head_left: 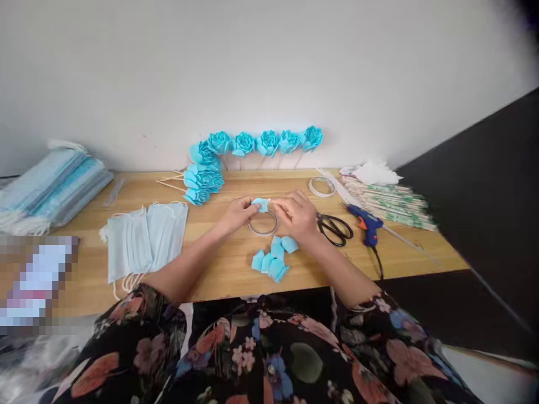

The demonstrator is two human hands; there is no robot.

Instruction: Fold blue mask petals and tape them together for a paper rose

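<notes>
My left hand (241,213) pinches a small light-blue fabric petal (261,205) between thumb and fingers, above the table. My right hand (298,214) is closed at the petal's right edge, its fingertips around something small and pale that I cannot make out. Just below both hands a roll of tape (264,232) lies flat, partly covered by them. Nearer to me is a loose group of cut blue petals (275,268), some overlapping. Black-handled scissors (336,229) lie beside my right hand, their blades hidden behind it.
Finished blue flowers (268,143) on sticks line the wall. Face masks (145,238) lie at left, with a thicker mask stack (54,185) behind. At right are a blue glue gun (369,223), wrapped chopsticks (391,203) and another tape roll (322,186). A pixelated patch covers the far left.
</notes>
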